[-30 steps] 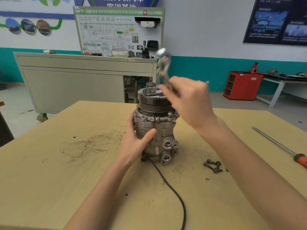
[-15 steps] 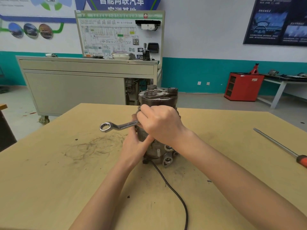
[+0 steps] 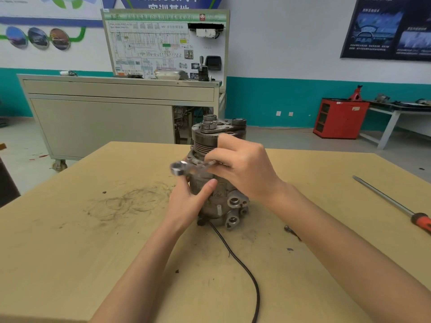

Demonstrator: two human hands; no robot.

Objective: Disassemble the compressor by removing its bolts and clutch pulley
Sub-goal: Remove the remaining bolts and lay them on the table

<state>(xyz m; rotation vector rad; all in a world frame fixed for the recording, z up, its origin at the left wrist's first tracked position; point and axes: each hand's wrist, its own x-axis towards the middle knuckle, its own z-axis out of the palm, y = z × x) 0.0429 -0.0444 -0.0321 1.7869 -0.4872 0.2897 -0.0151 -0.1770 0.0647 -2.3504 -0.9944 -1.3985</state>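
Left hand (image 3: pixel 186 201) grips upright compressor (image 3: pixel 217 173) body; right hand (image 3: pixel 242 169) fingers curl round blurred ring wrench (image 3: pixel 189 166) at its side.

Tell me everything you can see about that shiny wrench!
The wrench is shiny silver metal, with a ring end pointing left. It looks blurred, so finer detail is unclear. It lies roughly level, in front of the compressor, just under the grooved pulley. The right hand grips its other end.

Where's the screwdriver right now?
In the head view, the screwdriver lies near the table's right edge, well to the right of the compressor.
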